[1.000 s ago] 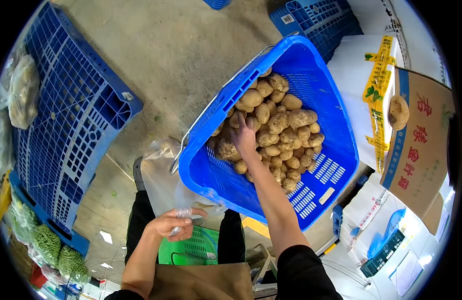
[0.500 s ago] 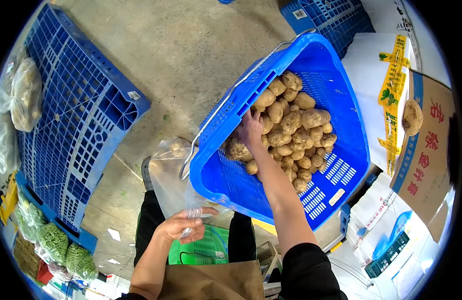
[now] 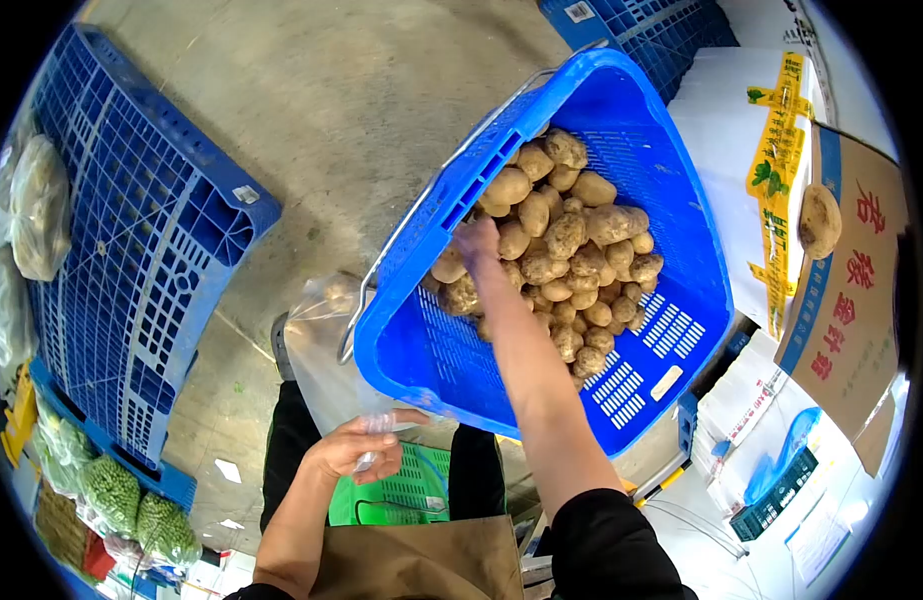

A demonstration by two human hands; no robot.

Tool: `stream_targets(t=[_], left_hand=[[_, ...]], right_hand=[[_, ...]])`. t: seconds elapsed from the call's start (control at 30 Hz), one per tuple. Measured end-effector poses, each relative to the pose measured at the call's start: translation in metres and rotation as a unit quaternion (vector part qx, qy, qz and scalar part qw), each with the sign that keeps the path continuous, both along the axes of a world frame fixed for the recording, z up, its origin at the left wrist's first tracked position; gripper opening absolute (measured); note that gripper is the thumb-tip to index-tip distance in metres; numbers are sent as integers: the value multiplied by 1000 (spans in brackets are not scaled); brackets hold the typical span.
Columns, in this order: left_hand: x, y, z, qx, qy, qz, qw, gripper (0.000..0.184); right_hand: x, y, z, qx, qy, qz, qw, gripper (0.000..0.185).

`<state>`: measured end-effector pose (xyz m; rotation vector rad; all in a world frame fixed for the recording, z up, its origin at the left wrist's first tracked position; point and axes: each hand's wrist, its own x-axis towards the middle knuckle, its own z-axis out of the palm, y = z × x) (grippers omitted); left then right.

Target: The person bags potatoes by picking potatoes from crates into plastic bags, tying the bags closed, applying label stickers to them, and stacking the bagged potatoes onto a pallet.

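Note:
A blue basket (image 3: pixel 681 230) stands tilted in the middle, with a heap of potatoes (image 3: pixel 566 236) inside. My right hand (image 3: pixel 477 242) reaches into it at the heap's left edge, fingers curled; what they hold, if anything, is hidden. Below the basket's lower left corner, my left hand (image 3: pixel 363 446) grips the gathered neck of a clear plastic bag (image 3: pixel 323 335). The bag hangs beside the basket's left side, with something pale brown showing dimly near its far end.
Blue pallet (image 3: pixel 131 230) with bagged goods at left; bags of green vegetables (image 3: pixel 111 490) at lower left. A green crate (image 3: pixel 406 485) sits between my legs. At right are a white taped box (image 3: pixel 726 150) and a cardboard box (image 3: pixel 851 270) with one potato (image 3: pixel 819 221) before it.
My right hand has drawn back a little toward the basket's left rim, its fingers now curled. My left hand keeps its grip on the bag. The whole view has shifted slightly.

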<state>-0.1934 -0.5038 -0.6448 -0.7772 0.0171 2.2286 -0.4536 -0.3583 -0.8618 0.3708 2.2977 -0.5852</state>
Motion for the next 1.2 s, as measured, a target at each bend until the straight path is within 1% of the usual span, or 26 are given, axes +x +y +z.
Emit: stream_targets(t=[0.03, 0.07, 0.13, 0.2, 0.3, 0.33, 0.37, 0.4, 0.5, 0.57, 0.63, 0.7, 0.73, 0.8, 0.83, 0.9, 0.97, 1.0, 1.1, 1.13, 1.2], left_hand=[[-1, 0, 0, 2, 4, 4, 1000, 55], [-2, 1, 1, 3, 8, 7, 1000, 55], [0, 2, -4, 13, 17, 12, 1000, 55], [3, 0, -4, 16, 13, 17, 1000, 55], [3, -1, -2, 4, 2, 18, 1000, 55], [3, -1, -1, -5, 0, 5, 1000, 55], [1, -2, -1, -15, 2, -6, 1000, 55], [1, -1, -1, -13, 2, 5, 1000, 55], [1, -3, -1, -9, -3, 27, 1000, 56], [1, -4, -1, -5, -7, 34, 999, 56], [1, -6, 1, -22, -12, 19, 1000, 57], [0, -9, 0, -27, -11, 20, 999, 57], [1, -10, -1, -21, -7, 27, 999, 57], [1, -13, -1, -24, -3, 28, 999, 57], [0, -15, 0, -32, 0, 22, 999, 57], [-1, -17, -1, -40, 5, 20, 999, 57], [2, -15, -3, -39, 4, 30, 999, 57], [1, -15, -3, -45, 9, 20, 999, 57], [2, -14, -4, -47, 8, 14, 999, 57], [1, -14, -3, -53, 13, 16, 998, 58], [3, -12, -2, -67, 8, 5, 998, 58]], right_hand=[[-2, -8, 2, 21, -57, -11, 998, 74], [3, -10, -9, -10, 6, -64, 998, 74], [22, -9, -47, -75, 127, -171, 974, 75], [13, -1, -70, -95, 73, -206, 971, 69], [4, 9, -109, -90, -21, -216, 972, 60], [0, -3, -70, -73, -20, -240, 968, 57], [-3, -7, -53, -58, -16, -263, 963, 55], [-2, -1, -69, -91, 4, -306, 948, 56], [-3, 5, -39, -229, -36, -410, 882, 60], [-3, 20, -52, -154, -20, -387, 909, 58], [-3, 34, -58, -115, -16, -361, 925, 53], [0, 33, -22, -115, -24, -332, 936, 45], [-1, 24, 22, -224, -56, -316, 920, 50], [1, 30, 68, -207, -102, -316, 920, 53], [6, 38, 82, -196, -123, -316, 920, 54], [32, 67, 83, -120, -71, -332, 933, 69], [38, 78, 125, -218, -155, -329, 906, 74], [50, 92, 126, -224, -153, -350, 896, 76], [62, 103, 160, -296, -184, -335, 875, 74], [66, 108, 167, -285, -186, -324, 882, 73], [74, 113, 182, -294, -139, -279, 904, 72]])
